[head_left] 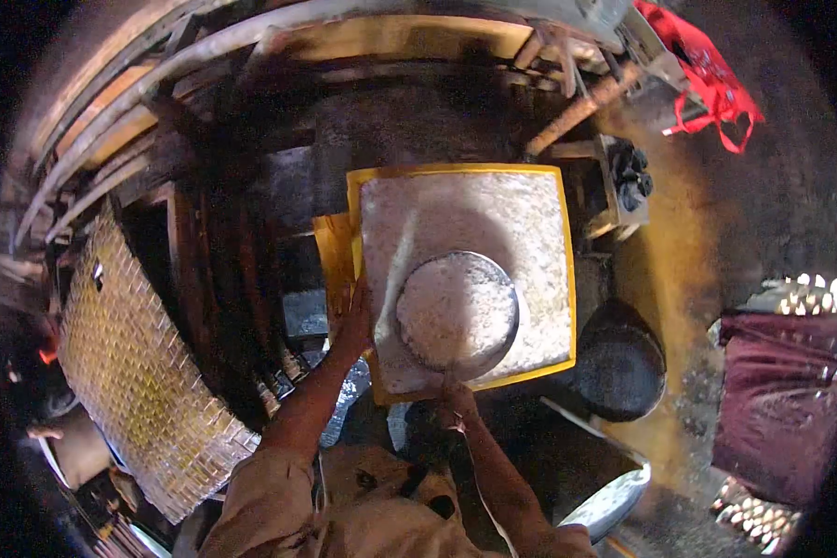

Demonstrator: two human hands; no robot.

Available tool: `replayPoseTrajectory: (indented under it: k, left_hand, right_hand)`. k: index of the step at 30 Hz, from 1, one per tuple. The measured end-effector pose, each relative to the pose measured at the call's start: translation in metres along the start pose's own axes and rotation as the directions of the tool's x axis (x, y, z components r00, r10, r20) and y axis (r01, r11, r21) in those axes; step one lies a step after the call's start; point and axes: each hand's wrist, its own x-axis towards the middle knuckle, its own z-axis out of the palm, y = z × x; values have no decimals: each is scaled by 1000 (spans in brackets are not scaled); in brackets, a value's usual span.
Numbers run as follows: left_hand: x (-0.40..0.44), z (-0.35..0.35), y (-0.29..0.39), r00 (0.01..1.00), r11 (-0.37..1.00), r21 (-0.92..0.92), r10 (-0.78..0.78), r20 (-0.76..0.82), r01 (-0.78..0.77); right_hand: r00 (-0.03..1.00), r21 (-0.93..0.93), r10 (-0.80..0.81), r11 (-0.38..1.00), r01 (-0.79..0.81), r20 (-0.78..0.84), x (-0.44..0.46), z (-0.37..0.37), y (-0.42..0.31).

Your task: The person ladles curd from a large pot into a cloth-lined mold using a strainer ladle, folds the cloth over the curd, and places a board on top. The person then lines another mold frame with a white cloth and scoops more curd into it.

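Observation:
A square tray with a yellow rim lies in front of me, spread with pale, flaky or grainy material. Over its near half sits a round, dark-rimmed sieve or shallow pan filled with similar whitish stuff; its base is hidden, so I cannot tell which kind it is. My right hand is closed at the near edge of this round vessel, where a handle, if any, is covered. At the tray's left edge, my left hand grips the yellow rim, its fingers partly in shadow.
A woven bamboo mat leans at the left. Right of the tray stand a dark round basin and a shiny-edged container. A maroon cloth lies far right, a red bag hangs top right, and wooden beams run along the back.

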Motion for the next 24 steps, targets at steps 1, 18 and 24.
replayPoseTrajectory:
  k: [1,18,24]
  left_hand:
    - [1,-4,1,1000,1000,25,10,3,-10]
    - [4,76,-3,972,846,482,-170,-160,227]
    - [-3,4,18,967,957,144,-256,17,251]
  right_hand:
    - [1000,-30,-11,999,12,27,1,-7,-2]
    - [863,-143,496,851,-505,-93,-68,-165,-138]
    - [872,-189,478,851,-490,-107,-75,-220,-173]
